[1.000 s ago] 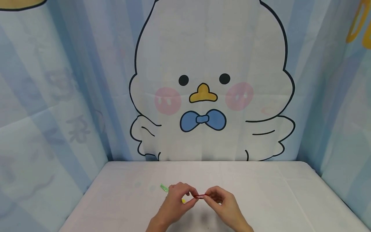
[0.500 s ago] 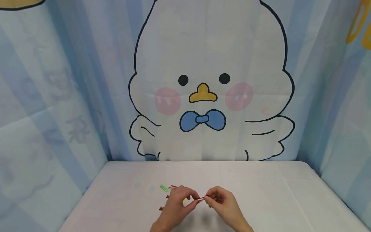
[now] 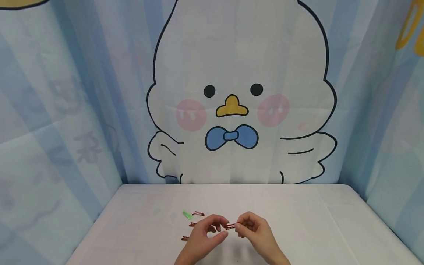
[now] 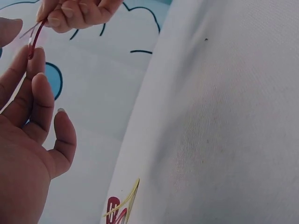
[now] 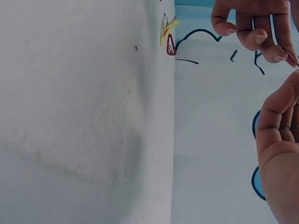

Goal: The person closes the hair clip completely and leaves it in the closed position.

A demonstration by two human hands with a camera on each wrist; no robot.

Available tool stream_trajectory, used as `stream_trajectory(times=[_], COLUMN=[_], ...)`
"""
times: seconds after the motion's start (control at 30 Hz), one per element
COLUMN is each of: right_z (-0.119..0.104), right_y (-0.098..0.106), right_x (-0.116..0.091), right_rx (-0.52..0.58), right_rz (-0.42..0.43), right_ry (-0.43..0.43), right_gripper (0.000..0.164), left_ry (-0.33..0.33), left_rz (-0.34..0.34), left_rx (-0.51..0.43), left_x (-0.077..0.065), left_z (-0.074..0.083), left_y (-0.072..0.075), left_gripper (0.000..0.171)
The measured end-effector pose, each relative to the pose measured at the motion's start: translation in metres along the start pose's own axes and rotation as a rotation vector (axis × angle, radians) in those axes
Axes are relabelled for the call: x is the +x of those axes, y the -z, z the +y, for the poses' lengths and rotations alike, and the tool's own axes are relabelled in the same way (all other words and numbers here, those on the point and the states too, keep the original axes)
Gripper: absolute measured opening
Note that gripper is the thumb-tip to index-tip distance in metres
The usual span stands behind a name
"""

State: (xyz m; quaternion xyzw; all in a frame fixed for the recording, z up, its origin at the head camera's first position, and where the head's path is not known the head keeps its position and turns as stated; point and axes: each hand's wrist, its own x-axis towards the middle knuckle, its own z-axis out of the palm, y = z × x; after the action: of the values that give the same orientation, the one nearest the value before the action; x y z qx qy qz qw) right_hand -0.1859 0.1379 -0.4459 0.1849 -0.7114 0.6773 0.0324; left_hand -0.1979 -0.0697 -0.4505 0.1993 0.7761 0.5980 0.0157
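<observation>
Blue and white cloth (image 3: 96, 176) hangs behind the desk (image 3: 281, 206) and on both its sides. On the left cloth, faint grey marks (image 3: 88, 147) look like letters, but they are too pale to read. Far away in the middle is a big white bird (image 3: 238, 55) with a blue bow tie (image 3: 230, 136). At the far right, up high, big yellow letters (image 3: 419, 46) are cut off, so I can't read the word.

On the left of the desk lies a green clip (image 3: 187, 214). Just right of it is a dark red clip (image 3: 198, 213). Two more red clips (image 3: 185, 238) lie nearer, partly covered by the left hand (image 3: 202, 237), which is in the way. It hides a yellow clip (image 5: 168, 31) too, but the wrist views show that one.

The left hand has its thumb and bent fingers apart. Between the hands, up off the desk, is the held red clip (image 3: 230, 226). Its left end is right by those fingertips; I can't tell if they touch. The right hand (image 3: 256, 233) pinches its other end.
</observation>
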Motion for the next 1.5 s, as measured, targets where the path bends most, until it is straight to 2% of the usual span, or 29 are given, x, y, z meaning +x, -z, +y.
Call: stream_trajectory(times=[0.23,0.4,0.67,0.97,1.23,1.5], right_z=[0.0,0.0,-0.001,0.002,0.002,0.0], right_y=[-0.001,0.0,-0.001,-0.002,-0.003,-0.005], right_x=[0.001,0.001,-0.001,0.0,-0.001,-0.002], right_rx=[0.042,0.046,0.029,-0.036,-0.056,-0.061], right_rz=[-0.023,-0.04,-0.035,0.035,0.077,0.101], right_ry=[0.009,-0.006,-0.023,0.066,0.055,0.1], right_gripper=[0.018,0.018,0.018,0.012,0.013,0.011], left_ry=[0.06,0.059,0.063,0.069,0.085,0.107], left_rz=[0.041,0.053,0.096,0.14,0.142,0.163], left_rx=[-0.005,-0.011,-0.088,-0.122,-0.158,-0.175], left_x=[0.002,0.002,0.002,0.004,0.003,0.002], left_z=[0.001,0.001,0.001,0.003,0.003,0.001], left_y=[-0.002,-0.003,-0.006,-0.01,-0.012,-0.014], left_gripper=[0.022,0.019,0.018,0.015,0.016,0.014])
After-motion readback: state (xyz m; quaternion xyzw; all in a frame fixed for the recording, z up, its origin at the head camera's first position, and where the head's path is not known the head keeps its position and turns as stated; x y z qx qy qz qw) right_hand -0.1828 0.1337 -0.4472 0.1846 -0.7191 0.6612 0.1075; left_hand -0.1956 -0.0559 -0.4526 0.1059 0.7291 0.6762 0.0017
